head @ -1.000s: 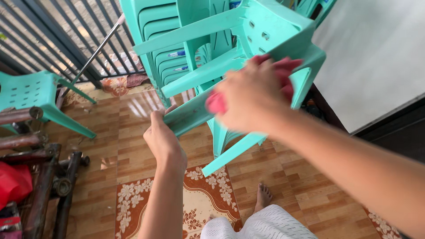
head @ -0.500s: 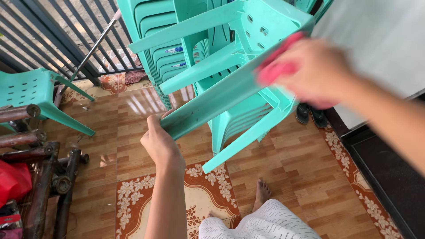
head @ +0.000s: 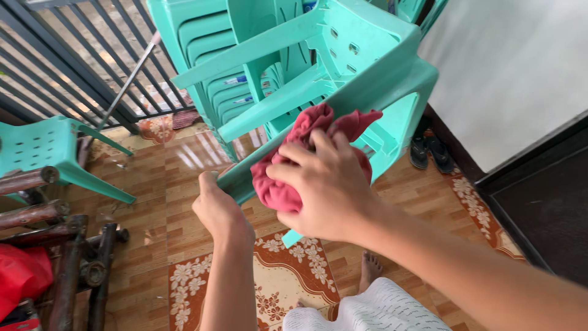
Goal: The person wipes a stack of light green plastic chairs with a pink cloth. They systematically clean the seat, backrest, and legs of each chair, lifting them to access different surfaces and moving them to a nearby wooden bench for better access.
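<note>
On the tiled porch floor, much is cut off: the top of the stacked turquoise chairs runs out of the picture, and the tilted turquoise chair held in front of them loses its back past the upper edge. The red cloth is half buried under the right hand, so its full shape is hard to make out, and the leg it presses on vanishes beneath it. At the left edge a red bag and some dark wooden poles are only partly in view (what the poles belong to I cannot tell). Nothing here serves as a container with contents that I can see; the only nesting is the chairs, one seated inside the next.

The left hand comes up from below, forearm nearly vertical, fingers and thumb closed around the lower end of one chair leg. The right arm reaches in from the lower right, wrist bent, its fingers spread over the bunched cloth and pressing it against the same slanting leg, just above the left hand. The chair hangs tilted, clear of the floor, its legs pointing down and to the left.

A lone turquoise chair stands at the left by the dark railing, a pair of dark shoes lies near the wall, and a patterned rug lies under the person's bare foot.
</note>
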